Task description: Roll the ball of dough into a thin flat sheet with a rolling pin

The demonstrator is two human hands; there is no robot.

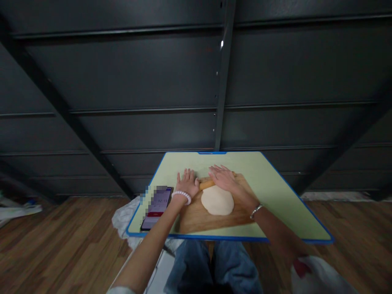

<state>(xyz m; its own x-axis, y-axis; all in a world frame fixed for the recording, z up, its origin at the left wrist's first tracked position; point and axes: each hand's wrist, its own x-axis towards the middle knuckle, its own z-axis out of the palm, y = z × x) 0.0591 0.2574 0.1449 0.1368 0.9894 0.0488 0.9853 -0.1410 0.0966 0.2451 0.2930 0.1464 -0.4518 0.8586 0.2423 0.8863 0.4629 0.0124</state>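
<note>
On top of the rolling pin (207,184) both hands lay flat, palms down and fingers spread, gripping nothing. The left hand (187,182) pressed on the pin's left end with its fingers pointing away from the body, the wrist straight and ringed by a white bead bracelet (182,197), the forearm running back toward the lower left. The right hand (225,178) covered the pin's right part, its fingers angled to the left, and that arm came in from the lower right with a thin silver bracelet (255,210) at the wrist. Only a short orange-brown stretch of the pin showed between the two hands. Just in front of the pin, on the near side, lay a pale round disc of dough (217,200), flattened on a wooden board (196,220). The board rested on a pale green surface (275,183) with a blue edge. A phone (157,203) with its screen lit lay on that surface just left of the board, beside the left wrist. Below the near edge were knees in blue jeans (199,265), white cloth (122,216) at the left, and a wooden floor (61,245).
</note>
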